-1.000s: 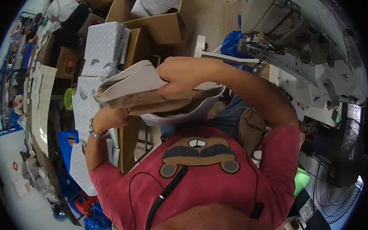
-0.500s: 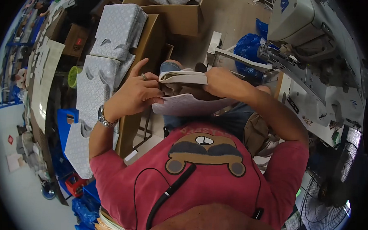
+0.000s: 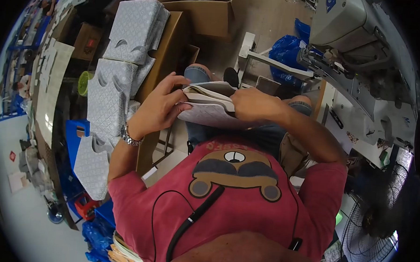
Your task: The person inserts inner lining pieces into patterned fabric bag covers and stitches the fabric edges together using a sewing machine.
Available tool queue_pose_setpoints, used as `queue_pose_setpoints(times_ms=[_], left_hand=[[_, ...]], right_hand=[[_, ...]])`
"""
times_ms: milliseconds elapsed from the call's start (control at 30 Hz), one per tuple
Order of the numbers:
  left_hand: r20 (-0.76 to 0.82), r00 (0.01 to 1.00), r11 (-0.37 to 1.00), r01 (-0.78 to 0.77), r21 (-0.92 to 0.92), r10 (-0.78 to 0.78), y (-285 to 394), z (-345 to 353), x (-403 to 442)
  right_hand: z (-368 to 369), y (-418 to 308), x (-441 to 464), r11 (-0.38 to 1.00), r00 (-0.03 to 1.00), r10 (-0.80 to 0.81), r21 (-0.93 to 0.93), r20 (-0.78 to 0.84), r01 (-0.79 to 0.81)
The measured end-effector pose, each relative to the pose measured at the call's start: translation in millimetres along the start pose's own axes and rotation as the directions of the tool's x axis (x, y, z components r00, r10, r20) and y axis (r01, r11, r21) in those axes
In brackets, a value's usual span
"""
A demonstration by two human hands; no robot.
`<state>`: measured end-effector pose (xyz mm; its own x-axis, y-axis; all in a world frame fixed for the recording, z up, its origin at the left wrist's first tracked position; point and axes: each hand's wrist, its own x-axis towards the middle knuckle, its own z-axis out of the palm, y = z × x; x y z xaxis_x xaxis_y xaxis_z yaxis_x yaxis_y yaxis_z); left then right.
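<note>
A pale patterned piece that looks like a layered bag [image 3: 208, 116] rests over my lap, its open edge facing up and cream layers showing inside. My left hand [image 3: 160, 103] pinches the left end of it, with the thumb on the near panel and the fingers at the layered edges. At the opposite end, my right hand [image 3: 254, 105] is closed over the edges, its fingertips hidden behind or inside the layers.
Stacks of pale patterned panels [image 3: 111, 80] with curved cutouts lie along my left. Ahead stands an open cardboard box [image 3: 203, 20]. To the right are a sewing machine [image 3: 348, 24], its white table [image 3: 351, 123], a blue plastic bag [image 3: 286, 54] and a fan [image 3: 374, 232].
The opening has narrowed, and its brown inside is now covered by cream layers standing close together. My left index finger, raised before, has come down towards the piece.
</note>
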<state>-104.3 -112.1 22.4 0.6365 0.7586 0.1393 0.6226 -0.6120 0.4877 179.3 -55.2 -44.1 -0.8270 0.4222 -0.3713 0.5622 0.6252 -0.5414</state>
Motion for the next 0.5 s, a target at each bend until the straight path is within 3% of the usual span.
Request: queue_pose_setpoints(times_ms=[33, 100, 400, 500], left_hand=[[-0.001, 1.0, 1.0, 0.0, 0.0, 0.0, -1, 2, -2], [0.022, 0.992, 0.974, 0.127, -0.186, -0.125, -3, 9, -6], [-0.08, 0.991, 0.917, 0.07, -0.392, -0.109, -17, 19, -10], [-0.083, 0.99, 0.932, 0.075, -0.355, -0.112, -16, 20, -11]], right_hand=[[2, 1, 1, 1.0, 1.0, -0.014, 0.0, -0.027, 0.014], [7, 5, 6, 1.0, 1.0, 0.004, -0.007, -0.013, -0.005], [8, 7, 9, 1.0, 1.0, -0.012, -0.023, 0.001, 0.012], [3, 9, 13, 0.998, 0.998, 0.022, -0.056, 0.055, -0.019]])
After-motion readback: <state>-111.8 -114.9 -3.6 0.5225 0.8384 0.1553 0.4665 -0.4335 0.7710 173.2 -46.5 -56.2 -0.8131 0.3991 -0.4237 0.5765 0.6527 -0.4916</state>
